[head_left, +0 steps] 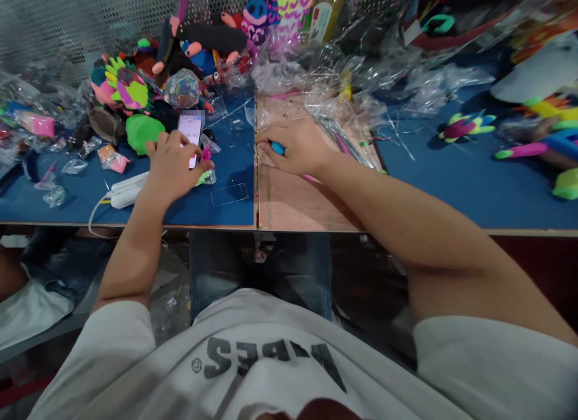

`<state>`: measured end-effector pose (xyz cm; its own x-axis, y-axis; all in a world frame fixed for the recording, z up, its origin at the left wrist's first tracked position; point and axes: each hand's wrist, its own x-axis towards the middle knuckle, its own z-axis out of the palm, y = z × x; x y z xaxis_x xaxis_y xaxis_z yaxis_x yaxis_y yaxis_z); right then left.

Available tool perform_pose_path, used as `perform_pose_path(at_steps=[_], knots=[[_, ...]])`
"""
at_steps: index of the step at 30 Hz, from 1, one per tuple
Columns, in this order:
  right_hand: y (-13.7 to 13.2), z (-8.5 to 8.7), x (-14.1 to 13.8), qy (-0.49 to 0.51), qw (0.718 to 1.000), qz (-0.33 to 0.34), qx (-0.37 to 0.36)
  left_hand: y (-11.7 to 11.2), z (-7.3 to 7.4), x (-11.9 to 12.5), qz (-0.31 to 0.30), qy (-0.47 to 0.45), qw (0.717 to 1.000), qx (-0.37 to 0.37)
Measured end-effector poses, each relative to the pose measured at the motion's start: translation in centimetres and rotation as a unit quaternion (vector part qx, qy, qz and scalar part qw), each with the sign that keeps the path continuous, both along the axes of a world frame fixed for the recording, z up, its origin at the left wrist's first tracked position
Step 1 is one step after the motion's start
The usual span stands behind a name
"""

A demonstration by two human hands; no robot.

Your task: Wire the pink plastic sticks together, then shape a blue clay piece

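My left hand (pixel 174 164) rests on the blue table (pixel 226 167) with its fingers curled over the lower part of a lit phone (pixel 190 131). A small pink and green toy piece (pixel 205 167) lies just right of that hand. My right hand (pixel 293 146) lies on a brown board (pixel 298 197) in the middle. Its fingers are closed round a small blue piece (pixel 277 148), with a thin pink strip (pixel 311 179) sticking out under the wrist.
Bright plush toys (pixel 130 86) and clear plastic bags (pixel 325 77) pile up along the back by a perforated metal screen (pixel 67 23). A white power bank (pixel 126 191) with a cable lies at left. More colourful toys (pixel 465 126) lie at right. Another person's sleeve (pixel 27 305) shows at lower left.
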<state>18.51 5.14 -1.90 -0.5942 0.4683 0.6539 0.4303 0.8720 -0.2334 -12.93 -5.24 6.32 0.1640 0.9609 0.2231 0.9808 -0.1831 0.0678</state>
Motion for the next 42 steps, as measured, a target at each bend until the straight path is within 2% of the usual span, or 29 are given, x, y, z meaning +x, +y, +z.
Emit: perform_pose_path(at_steps=[4, 7, 9, 13, 16, 21, 24, 29, 31, 34, 38, 42], knots=[[-0.3, 0.5, 0.4, -0.028, 1.000, -0.002, 0.013, 3.4, -0.6, 1.5, 0.002, -0.031, 0.999, 0.013], [-0.6, 0.9, 0.5, -0.018, 1.000, -0.007, -0.004, 4.8, -0.8, 2.5, -0.011, -0.048, 0.999, 0.002], [-0.5, 0.9, 0.4, 0.013, 0.999, -0.020, -0.027, 5.4, -0.5, 3.1, -0.035, -0.091, 0.995, -0.006], [0.7, 0.6, 0.0, 0.128, 0.982, -0.056, -0.128, 7.0, 0.7, 5.1, -0.108, -0.219, 0.968, -0.065], [1.7, 0.4, 0.0, 0.180, 0.966, -0.037, -0.180, 8.1, 1.0, 7.1, -0.151, -0.281, 0.944, -0.080], [2.5, 0.7, 0.7, 0.183, 0.960, -0.030, -0.208, 9.2, -0.6, 8.4, -0.163, -0.357, 0.917, -0.072], [2.3, 0.8, 0.7, 0.166, 0.962, -0.053, -0.209, 9.4, -1.9, 7.9, -0.178, -0.349, 0.918, -0.064], [0.7, 1.3, -0.1, 0.149, 0.953, -0.093, -0.245, 9.7, -2.7, 7.0, -0.237, -0.218, 0.946, -0.027], [-0.1, 1.5, -0.4, 0.132, 0.955, -0.105, -0.243, 9.5, -2.8, 7.2, -0.241, -0.198, 0.950, 0.024], [-1.1, 1.5, -0.9, 0.097, 0.966, -0.140, -0.195, 8.7, -3.2, 7.8, -0.223, -0.230, 0.945, 0.072], [-2.0, 0.9, -1.2, 0.022, 0.984, -0.140, -0.111, 7.9, -3.7, 8.6, -0.245, -0.277, 0.929, 0.030], [-2.3, 0.5, -1.1, -0.025, 0.988, -0.132, -0.079, 7.9, -3.6, 8.1, -0.285, -0.255, 0.924, 0.010]])
